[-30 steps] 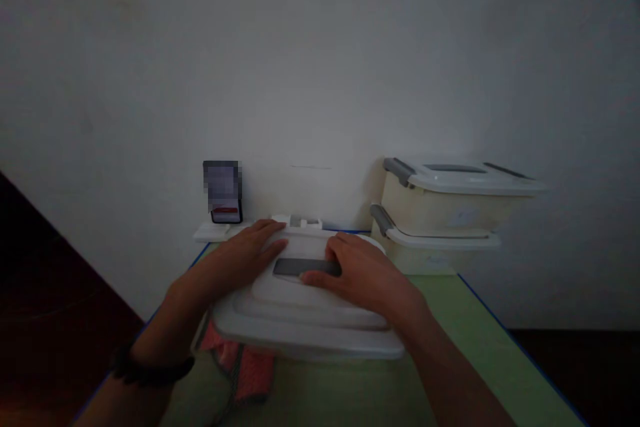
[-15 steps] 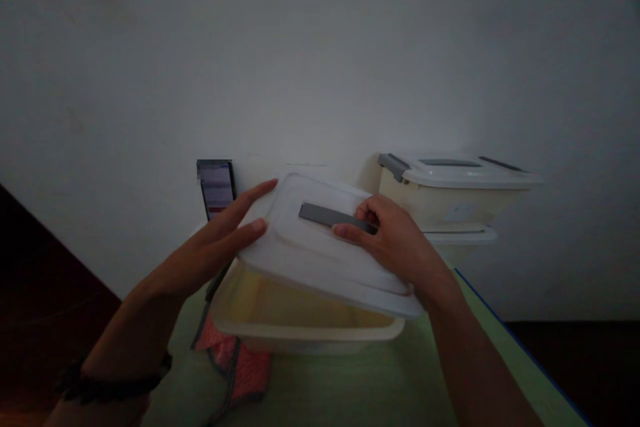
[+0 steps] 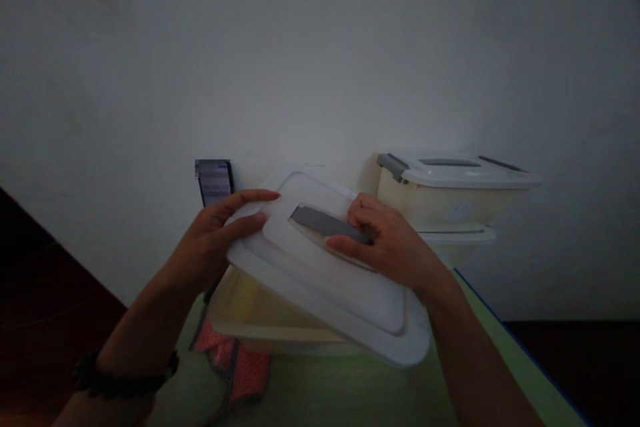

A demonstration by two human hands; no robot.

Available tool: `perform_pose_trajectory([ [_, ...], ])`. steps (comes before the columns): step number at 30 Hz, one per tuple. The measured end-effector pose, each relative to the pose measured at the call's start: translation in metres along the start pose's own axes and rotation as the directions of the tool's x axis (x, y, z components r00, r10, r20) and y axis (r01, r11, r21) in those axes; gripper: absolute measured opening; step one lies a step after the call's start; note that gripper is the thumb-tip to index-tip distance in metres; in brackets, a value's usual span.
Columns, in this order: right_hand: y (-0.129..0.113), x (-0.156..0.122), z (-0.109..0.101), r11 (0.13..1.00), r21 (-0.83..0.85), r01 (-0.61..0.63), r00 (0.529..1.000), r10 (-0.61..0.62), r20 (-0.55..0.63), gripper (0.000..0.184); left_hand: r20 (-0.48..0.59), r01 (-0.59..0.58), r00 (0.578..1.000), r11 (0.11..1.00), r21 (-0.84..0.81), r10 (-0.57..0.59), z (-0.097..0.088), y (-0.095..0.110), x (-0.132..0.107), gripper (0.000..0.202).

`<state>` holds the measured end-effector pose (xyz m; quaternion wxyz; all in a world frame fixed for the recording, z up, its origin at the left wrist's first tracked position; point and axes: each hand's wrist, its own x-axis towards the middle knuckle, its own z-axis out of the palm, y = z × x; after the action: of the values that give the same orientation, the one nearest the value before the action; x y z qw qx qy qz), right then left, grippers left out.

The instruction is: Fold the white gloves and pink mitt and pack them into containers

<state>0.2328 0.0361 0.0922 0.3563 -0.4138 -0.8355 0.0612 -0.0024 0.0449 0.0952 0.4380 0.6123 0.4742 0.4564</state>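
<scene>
A white plastic lid (image 3: 320,280) with a grey handle (image 3: 325,223) is lifted and tilted above an open cream storage box (image 3: 250,313) on the green table (image 3: 350,393). My right hand (image 3: 390,247) is closed on the grey handle. On the lid's left edge my left hand (image 3: 215,240) holds on, fingers lying over the top. A dark bracelet circles my left wrist.
Two closed cream boxes with grey latches (image 3: 450,197) are stacked at the back right against the white wall. A phone (image 3: 215,181) stands at the back left. A pink and grey cloth (image 3: 240,367) lies beside and partly under the open box. The table's blue edge runs at right.
The lid lay flat on the box under both hands. Now it is off the box, raised and tilted more steeply, its near edge swung toward me and to the right.
</scene>
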Motion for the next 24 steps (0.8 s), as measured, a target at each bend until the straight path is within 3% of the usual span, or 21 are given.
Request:
perform_pose_trajectory([
  [3, 0.006, -0.001, -0.001, 0.988, 0.145, 0.043, 0.998, -0.036, -0.055, 0.040, 0.028, -0.017, 0.999, 0.999, 0.031, 0.017, -0.002, 0.001, -0.001, 0.036],
  [6, 0.008, -0.001, 0.002, 0.982, 0.181, 0.055, 0.995, -0.038, -0.095, 0.039, 0.038, -0.038, 0.999, 0.999, 0.035, 0.036, -0.003, 0.001, -0.002, 0.036],
  [11, -0.006, 0.000, 0.004, 0.996, 0.091, -0.008, 0.999, 0.011, -0.039, 0.033, -0.008, -0.016, 1.000, 1.000, 0.005, 0.016, -0.004, 0.004, -0.003, 0.037],
  [16, -0.021, -0.003, -0.003, 0.991, -0.040, -0.131, 0.991, 0.130, -0.006, 0.033, -0.097, -0.103, 0.989, 0.987, 0.121, 0.115, -0.006, 0.009, -0.009, 0.032],
  [24, -0.009, -0.006, -0.001, 0.910, 0.334, -0.245, 0.965, 0.263, -0.012, 0.042, -0.090, -0.198, 0.975, 0.977, 0.073, 0.204, -0.001, 0.002, -0.011, 0.019],
])
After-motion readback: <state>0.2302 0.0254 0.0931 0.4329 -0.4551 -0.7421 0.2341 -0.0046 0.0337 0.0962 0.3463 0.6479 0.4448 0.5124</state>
